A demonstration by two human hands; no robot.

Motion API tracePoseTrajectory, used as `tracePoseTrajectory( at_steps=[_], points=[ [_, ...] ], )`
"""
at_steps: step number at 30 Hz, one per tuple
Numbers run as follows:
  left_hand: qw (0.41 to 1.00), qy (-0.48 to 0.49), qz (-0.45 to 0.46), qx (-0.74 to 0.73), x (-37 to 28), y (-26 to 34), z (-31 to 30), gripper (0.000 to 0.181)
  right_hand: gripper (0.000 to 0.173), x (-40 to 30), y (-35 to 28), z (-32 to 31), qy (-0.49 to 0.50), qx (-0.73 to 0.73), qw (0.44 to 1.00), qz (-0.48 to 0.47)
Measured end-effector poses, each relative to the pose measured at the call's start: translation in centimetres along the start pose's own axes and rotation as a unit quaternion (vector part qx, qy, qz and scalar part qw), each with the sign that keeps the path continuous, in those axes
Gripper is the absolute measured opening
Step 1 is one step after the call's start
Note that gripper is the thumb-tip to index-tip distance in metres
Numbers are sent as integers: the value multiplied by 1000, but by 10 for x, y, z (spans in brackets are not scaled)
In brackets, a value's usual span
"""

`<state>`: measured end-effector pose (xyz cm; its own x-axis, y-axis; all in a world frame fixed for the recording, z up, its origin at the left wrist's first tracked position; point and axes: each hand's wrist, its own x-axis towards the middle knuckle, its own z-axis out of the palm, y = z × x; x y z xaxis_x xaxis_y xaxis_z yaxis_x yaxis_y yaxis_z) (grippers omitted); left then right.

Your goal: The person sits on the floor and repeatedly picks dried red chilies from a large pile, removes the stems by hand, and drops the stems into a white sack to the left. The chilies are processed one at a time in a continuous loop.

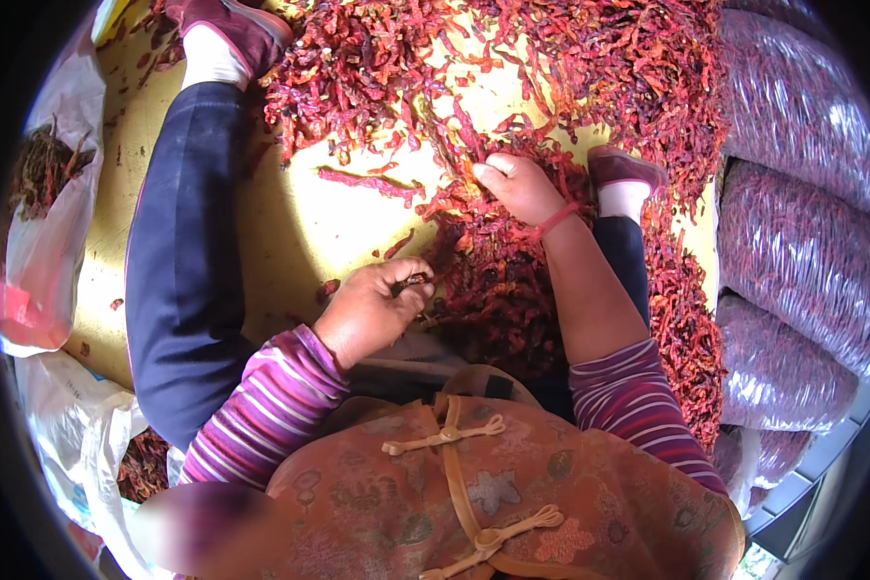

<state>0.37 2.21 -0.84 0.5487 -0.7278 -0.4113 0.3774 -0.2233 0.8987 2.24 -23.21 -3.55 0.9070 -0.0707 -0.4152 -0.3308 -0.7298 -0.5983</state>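
Note:
Dried red chili peppers (493,290) lie in a loose heap between the legs, on a yellow floor surface (268,210). My left hand (373,304), left of that heap, has its fingers curled around a small dark dried chili piece (415,279). Over the upper part of the heap is my right hand (518,185), a red cord at its wrist. Its fingertips are bent at the chilies; whether they grip one cannot be told. One long dried chili (370,181) lies apart on the yellow surface between the hands and the far pile.
More chilies (348,65) spread across the far side and down the right. Filled clear plastic bags (797,246) are stacked along the right edge. At left, a white plastic bag (51,261) has dark stalk-like bits on it; another open bag (80,413) holds chilies. My outstretched legs flank the heap.

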Motion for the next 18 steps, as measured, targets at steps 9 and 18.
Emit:
tracePoseTrajectory(
  at_steps=[9,18],
  points=[
    [999,15,38,9,-2,-7,0,9,22,-2,-7,10,90,-46,994,-27],
    [999,16,-13,-40,-1,-1,-1,8,30,-6,-1,13,5,29,997,65]
  ],
)
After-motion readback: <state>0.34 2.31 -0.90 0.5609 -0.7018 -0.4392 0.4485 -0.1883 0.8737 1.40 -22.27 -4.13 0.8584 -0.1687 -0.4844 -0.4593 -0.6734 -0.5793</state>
